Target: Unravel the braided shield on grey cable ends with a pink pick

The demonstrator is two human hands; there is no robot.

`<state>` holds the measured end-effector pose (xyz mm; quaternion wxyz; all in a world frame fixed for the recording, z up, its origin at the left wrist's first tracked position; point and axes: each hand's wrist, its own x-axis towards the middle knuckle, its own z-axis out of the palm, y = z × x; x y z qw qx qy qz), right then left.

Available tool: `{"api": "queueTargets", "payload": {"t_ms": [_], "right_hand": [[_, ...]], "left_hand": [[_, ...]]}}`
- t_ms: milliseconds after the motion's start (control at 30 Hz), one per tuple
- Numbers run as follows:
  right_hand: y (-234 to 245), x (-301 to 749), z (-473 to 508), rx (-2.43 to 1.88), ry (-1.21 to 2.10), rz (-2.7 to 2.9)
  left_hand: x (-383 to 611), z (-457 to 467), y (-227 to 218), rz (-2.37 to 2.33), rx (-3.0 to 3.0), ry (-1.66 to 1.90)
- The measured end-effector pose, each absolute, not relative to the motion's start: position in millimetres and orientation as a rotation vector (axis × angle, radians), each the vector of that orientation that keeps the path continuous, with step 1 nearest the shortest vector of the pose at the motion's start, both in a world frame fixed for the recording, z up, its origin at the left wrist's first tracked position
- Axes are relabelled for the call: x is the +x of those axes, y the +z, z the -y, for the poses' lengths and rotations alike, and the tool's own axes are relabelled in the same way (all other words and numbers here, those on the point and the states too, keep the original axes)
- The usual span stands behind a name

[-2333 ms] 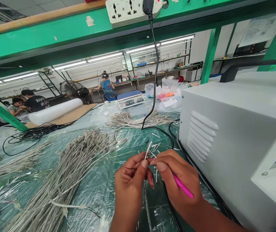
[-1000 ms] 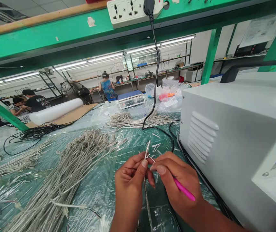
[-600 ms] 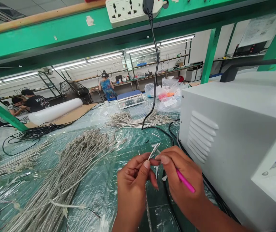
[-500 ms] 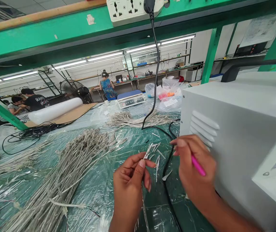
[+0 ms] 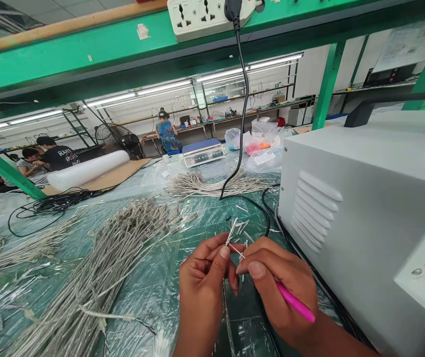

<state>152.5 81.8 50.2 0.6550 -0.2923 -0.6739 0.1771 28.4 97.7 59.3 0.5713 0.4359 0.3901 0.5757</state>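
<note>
My left hand is closed, pinching a thin silvery braided cable near its end between thumb and forefinger. The bared, shiny cable end points up past the fingertips, and the rest hangs down below the hand. My right hand is wrapped round a slim tool with a bright pink handle. A thin, pale, needle-like piece runs from its fingertips to the cable at my left thumb; whether this is the tool's tip or a strand I cannot tell. Small silvery scraps lie on the bench just behind the cable end.
A large bundle of braided cables lies at left, another farther back. A grey metal machine stands close at right. A black power cord hangs from a socket strip. Behind are a scale and several people.
My right hand has moved left and down with the pink-handled tool, from beside the machine to the cable end. My left hand keeps its pinch on the cable, almost in place.
</note>
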Motion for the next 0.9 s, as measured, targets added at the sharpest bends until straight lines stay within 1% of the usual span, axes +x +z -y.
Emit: {"api": "queueTargets", "payload": {"t_ms": [400, 700, 900], "right_hand": [[50.6, 150.6, -81.1, -0.700, 0.453, 1.540], [50.1, 154.9, -83.8, -0.772, 0.322, 1.475], [50.3, 154.1, -81.8, -0.686, 0.379, 1.544]], "left_hand": [[29.6, -98.2, 60.2, -0.921, 1.029, 1.344], [31.3, -98.0, 62.1, -0.949, 1.062, 1.392], [30.0, -96.9, 63.0, -0.960, 1.032, 1.364]]}}
